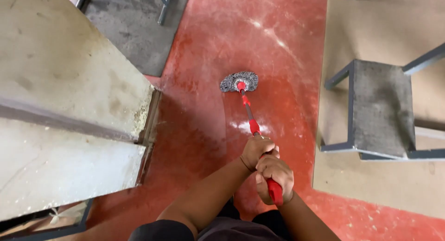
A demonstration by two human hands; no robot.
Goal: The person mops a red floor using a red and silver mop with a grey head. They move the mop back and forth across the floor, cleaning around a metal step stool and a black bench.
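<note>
A mop with a red and metal handle (pixel 249 117) runs from my hands down to its grey stringy head (pixel 239 81), which rests flat on the wet red floor (pixel 218 46). My left hand (pixel 256 149) grips the handle higher along the shaft. Just below it, my right hand (pixel 275 174) is closed round the red grip at the handle's near end. Both hands touch each other.
A large pale concrete slab or table top (pixel 60 102) fills the left side, its corner close to the mop's path. A grey metal-framed stool (pixel 380 109) stands at the right on a beige floor area (pixel 371 18). Metal legs (pixel 163 7) show at the top.
</note>
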